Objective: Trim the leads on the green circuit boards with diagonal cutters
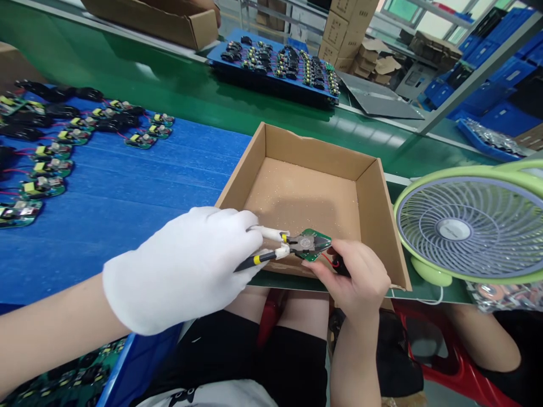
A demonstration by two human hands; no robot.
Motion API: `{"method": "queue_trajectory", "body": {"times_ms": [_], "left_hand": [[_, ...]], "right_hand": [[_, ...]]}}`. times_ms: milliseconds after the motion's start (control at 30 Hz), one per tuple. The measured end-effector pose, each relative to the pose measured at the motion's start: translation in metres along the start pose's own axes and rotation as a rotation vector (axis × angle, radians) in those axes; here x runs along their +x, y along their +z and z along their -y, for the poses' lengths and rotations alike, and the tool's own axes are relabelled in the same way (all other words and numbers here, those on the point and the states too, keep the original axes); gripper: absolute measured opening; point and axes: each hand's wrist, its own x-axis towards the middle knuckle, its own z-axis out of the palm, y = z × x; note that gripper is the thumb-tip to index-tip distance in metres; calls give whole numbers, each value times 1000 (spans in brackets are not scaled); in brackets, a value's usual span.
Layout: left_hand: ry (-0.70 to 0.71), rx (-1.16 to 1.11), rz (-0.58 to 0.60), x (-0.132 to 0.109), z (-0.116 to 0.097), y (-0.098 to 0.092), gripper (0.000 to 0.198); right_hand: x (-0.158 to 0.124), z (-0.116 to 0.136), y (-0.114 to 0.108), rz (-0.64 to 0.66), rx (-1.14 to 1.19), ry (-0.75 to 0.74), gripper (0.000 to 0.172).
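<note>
My left hand [186, 265], in a white glove, is closed round the handles of small cutting pliers [283, 246]. The plier jaws touch a small green circuit board [316, 244]. My bare right hand [356, 280] pinches that board from below, with a red wire and a black part between its fingers. Both hands hover over the near edge of an open cardboard box [377, 220], whose floor is sprinkled with tiny clippings.
A blue mat [127, 192] at left carries several circuit boards [46, 167] with black parts. A blue tray of boards [280, 62] sits at the back. A green desk fan [470, 226] stands at right. Another person's knee [483, 339] is at lower right.
</note>
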Motion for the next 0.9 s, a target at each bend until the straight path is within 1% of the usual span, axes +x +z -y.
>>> {"method": "queue_trajectory", "body": {"times_ms": [133, 200, 267, 400, 467, 533, 600, 767, 900], "left_hand": [[-56, 15, 90, 0, 0, -10, 29], [-31, 40, 155, -1, 1, -12, 28], [8, 59, 181, -1, 3, -11, 28], [-24, 34, 87, -3, 6, -7, 34], [-18, 38, 95, -2, 6, -8, 33], [18, 48, 160, -1, 7, -10, 28], [34, 40, 175, -1, 9, -10, 27], [4, -16, 63, -4, 12, -4, 34], [4, 8, 55, -3, 14, -1, 37]], "right_hand": [[-2, -1, 0, 2, -1, 24, 25], [-2, -2, 0, 8, -6, 21, 26], [-2, -2, 0, 10, -9, 13, 25], [-2, -2, -1, -1, 14, 3, 24], [-2, -2, -1, -7, 28, -4, 25], [-2, -1, -1, -13, 35, -13, 26], [-1, -1, -1, -15, 40, -14, 26], [-1, 0, -2, -21, 58, -12, 21], [-1, 1, -1, -10, 62, -21, 23]]}}
